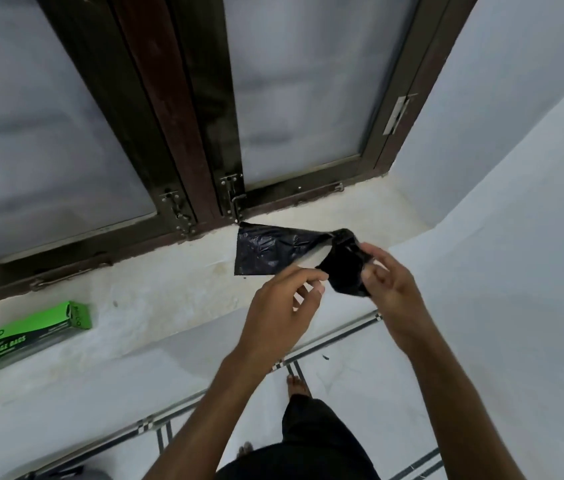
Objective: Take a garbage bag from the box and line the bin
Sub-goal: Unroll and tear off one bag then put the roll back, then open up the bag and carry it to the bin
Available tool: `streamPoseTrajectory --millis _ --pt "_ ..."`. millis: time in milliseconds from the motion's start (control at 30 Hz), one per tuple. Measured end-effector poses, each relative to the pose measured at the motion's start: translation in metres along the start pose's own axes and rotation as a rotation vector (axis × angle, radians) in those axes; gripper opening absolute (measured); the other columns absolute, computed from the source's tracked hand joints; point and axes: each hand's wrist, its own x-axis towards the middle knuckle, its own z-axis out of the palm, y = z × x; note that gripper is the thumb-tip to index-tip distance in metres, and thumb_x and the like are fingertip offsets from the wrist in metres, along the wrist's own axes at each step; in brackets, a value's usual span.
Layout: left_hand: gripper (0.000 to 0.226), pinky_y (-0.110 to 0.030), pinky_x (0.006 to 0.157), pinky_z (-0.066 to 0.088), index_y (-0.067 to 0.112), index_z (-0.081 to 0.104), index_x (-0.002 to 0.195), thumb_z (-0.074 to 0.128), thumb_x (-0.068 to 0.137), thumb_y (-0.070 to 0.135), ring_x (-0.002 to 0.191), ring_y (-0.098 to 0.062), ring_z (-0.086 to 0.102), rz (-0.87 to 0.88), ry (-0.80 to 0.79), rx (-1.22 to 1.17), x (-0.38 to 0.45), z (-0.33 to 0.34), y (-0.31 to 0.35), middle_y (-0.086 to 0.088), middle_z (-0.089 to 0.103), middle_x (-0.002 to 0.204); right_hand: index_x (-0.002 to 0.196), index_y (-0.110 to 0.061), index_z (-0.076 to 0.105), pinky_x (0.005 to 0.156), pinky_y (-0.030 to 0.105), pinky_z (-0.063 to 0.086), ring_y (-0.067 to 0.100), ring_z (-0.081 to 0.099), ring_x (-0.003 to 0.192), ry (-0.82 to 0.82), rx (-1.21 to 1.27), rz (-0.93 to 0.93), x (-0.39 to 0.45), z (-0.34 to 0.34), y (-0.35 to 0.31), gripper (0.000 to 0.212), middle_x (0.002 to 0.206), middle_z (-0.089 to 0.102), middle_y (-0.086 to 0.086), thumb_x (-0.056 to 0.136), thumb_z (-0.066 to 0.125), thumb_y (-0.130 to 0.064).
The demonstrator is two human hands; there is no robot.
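Observation:
A black garbage bag (273, 249) is partly unrolled, its flat end lying on the white window sill (156, 296). My right hand (386, 282) is shut on the bag's still-rolled part, just above the sill's front edge. My left hand (287, 299) hovers beside the roll with thumb and fingers curled close together; I cannot tell whether it pinches the bag's edge. The green garbage bag box (27, 336) lies on its side at the sill's left end. A grey rounded shape at the bottom left (76, 474) may be the bin.
A dark wooden window frame (183, 109) with frosted panes and metal latches (234, 195) stands right behind the sill. A white wall (523, 174) closes in on the right. Below are a tiled floor (360, 375) and my bare feet.

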Motion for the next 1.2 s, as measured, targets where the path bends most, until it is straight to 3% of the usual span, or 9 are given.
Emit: streamPoseTrajectory --millis 133,267,500,633,733,833,967,1067,1200 --pt "0.042 -0.019 0.101 0.036 0.037 0.059 0.127 0.067 0.087 0.046 0.116 0.002 0.048 0.057 -0.073 0.093 -0.044 -0.004 -0.001 0.021 0.054 0.123 0.140 -0.018 0.051 0.102 0.049 0.051 0.035 0.064 0.110 -0.052 0.205 0.042 -0.067 0.026 -0.014 0.050 0.112 0.060 0.037 0.092 0.061 -0.012" --pt "0.034 -0.028 0.101 0.036 0.034 0.066 0.115 0.064 0.086 0.052 0.109 -0.003 0.055 0.150 -0.070 0.226 -0.092 -0.007 -0.001 0.018 0.062 0.115 0.136 -0.021 0.053 0.100 0.051 0.051 0.035 0.065 0.102 -0.029 0.221 0.042 -0.118 0.049 -0.027 0.049 0.105 0.061 0.037 0.088 0.064 -0.016" --pt "0.007 -0.029 0.077 0.049 0.023 0.062 0.093 0.061 0.088 0.019 0.087 -0.005 0.062 0.179 0.135 0.101 -0.157 -0.027 0.035 0.015 0.066 0.092 0.123 -0.027 0.063 0.083 0.032 0.049 0.015 0.062 0.094 0.015 -0.038 -0.077 -0.188 0.067 -0.042 0.030 0.104 0.070 0.000 0.098 0.058 -0.010" --pt "0.010 -0.023 0.076 0.052 0.023 0.057 0.095 0.061 0.091 0.016 0.089 -0.003 0.066 0.067 0.175 -0.015 -0.211 -0.033 0.047 0.017 0.068 0.088 0.134 -0.041 0.054 0.093 0.015 0.042 0.000 0.048 0.122 -0.088 -0.448 -0.261 -0.228 0.057 -0.032 0.047 0.138 0.049 -0.010 0.101 0.051 -0.009" --pt "0.013 -0.027 0.074 0.056 0.023 0.062 0.102 0.061 0.093 0.015 0.086 -0.006 0.068 0.023 0.189 -0.031 -0.264 -0.034 0.051 0.014 0.071 0.091 0.141 -0.044 0.047 0.106 0.016 0.035 0.001 0.032 0.140 -0.276 -0.532 -0.299 -0.265 0.058 -0.018 0.057 0.149 0.034 -0.014 0.096 0.063 -0.013" --pt "0.026 -0.018 0.075 0.054 0.024 0.067 0.112 0.059 0.092 0.009 0.087 -0.005 0.069 0.005 0.230 -0.021 -0.321 -0.034 0.053 0.015 0.072 0.097 0.122 -0.044 0.060 0.103 0.017 0.038 0.001 0.042 0.132 -0.326 -0.498 -0.334 -0.301 0.071 -0.001 0.043 0.136 0.048 -0.015 0.091 0.070 -0.015" --pt "0.032 -0.023 0.066 0.053 0.027 0.071 0.102 0.055 0.090 0.002 0.075 -0.011 0.067 -0.097 0.298 0.022 -0.398 -0.044 0.045 0.010 0.072 0.085 0.090 -0.028 0.067 0.082 0.029 0.053 0.007 0.064 0.090 -0.313 -0.422 -0.265 -0.347 0.095 0.018 0.018 0.091 0.068 -0.013 0.087 0.072 -0.011" --pt "0.029 -0.030 0.061 0.053 0.028 0.069 0.097 0.054 0.093 0.003 0.067 -0.012 0.063 -0.175 0.374 0.024 -0.454 -0.065 0.037 0.008 0.068 0.078 0.095 -0.026 0.067 0.078 0.036 0.053 0.016 0.063 0.080 -0.430 -0.379 -0.171 -0.389 0.124 0.027 0.019 0.083 0.065 -0.004 0.084 0.076 -0.014" --pt "0.018 -0.042 0.073 0.057 0.023 0.070 0.094 0.056 0.097 0.013 0.079 -0.019 0.068 -0.280 0.548 -0.096 -0.516 -0.097 0.022 0.004 0.072 0.083 0.104 -0.032 0.069 0.078 0.029 0.051 0.008 0.055 0.076 -0.526 -0.316 -0.140 -0.440 0.169 0.037 0.029 0.081 0.054 -0.013 0.080 0.081 -0.020"
